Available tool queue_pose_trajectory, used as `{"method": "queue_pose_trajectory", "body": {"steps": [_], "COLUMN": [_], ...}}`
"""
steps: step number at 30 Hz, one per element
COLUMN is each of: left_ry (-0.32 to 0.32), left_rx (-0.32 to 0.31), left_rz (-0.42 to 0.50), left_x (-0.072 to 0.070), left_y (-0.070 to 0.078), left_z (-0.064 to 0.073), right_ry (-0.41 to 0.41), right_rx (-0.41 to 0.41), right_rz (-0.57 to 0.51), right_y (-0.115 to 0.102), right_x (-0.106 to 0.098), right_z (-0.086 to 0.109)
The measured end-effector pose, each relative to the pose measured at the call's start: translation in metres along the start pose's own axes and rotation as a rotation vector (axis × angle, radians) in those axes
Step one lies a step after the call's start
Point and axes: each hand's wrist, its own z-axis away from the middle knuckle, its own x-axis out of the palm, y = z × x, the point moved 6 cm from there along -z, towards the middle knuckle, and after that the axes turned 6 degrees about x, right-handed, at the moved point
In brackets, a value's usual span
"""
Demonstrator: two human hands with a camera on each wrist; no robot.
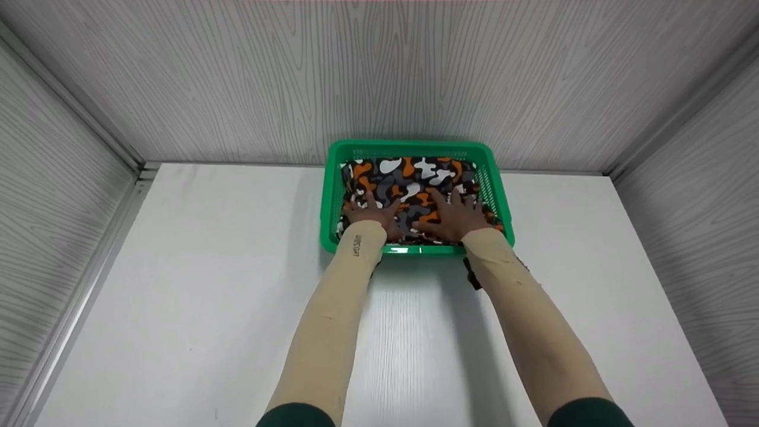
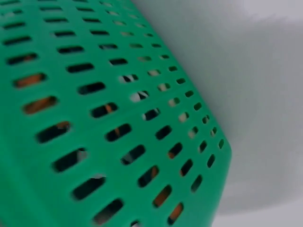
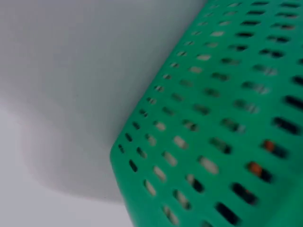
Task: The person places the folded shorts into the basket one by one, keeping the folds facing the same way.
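A green plastic basket (image 1: 415, 144) stands against the back wall, holding cloth (image 1: 388, 178) with an orange, black, grey and white camouflage print. My left hand (image 1: 375, 217) rests on the front left part of the cloth, fingers spread. On the front right part lies my right hand (image 1: 456, 218), its fingers spread as well. Both wrist views face the slotted outside of the basket, with the left wrist view showing one stretch of wall (image 2: 99, 123) and the right wrist view another (image 3: 199, 123). Neither hand appears in those two views. Bits of the print show through the slots.
The basket sits at the far edge of a white table (image 1: 225, 284). A grey wood-grain panel (image 1: 403, 77) rises right behind it. Similar side panels stand at the left (image 1: 53, 196) and right (image 1: 699, 196).
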Motion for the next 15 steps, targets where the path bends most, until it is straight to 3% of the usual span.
{"method": "queue_pose_trajectory", "body": {"steps": [5,9,12,15], "left_ry": [0.01,0.095,0.19,0.269], "left_rx": [0.097,0.266,0.398,0.482], "left_rz": [0.068,0.172,0.178,0.148], "left_x": [-0.001,-0.017,-0.031,-0.041], "left_y": [0.002,0.01,0.023,0.033], "left_z": [-0.024,-0.035,-0.031,-0.019], "right_ry": [0.206,0.297,0.353,0.419], "right_rx": [-0.234,-0.37,-0.418,-0.476], "right_rz": [-0.15,-0.341,-0.44,-0.481], "right_y": [-0.012,-0.019,-0.021,-0.022], "right_x": [-0.016,-0.026,-0.034,-0.042], "right_z": [-0.001,0.002,0.008,0.014]}}
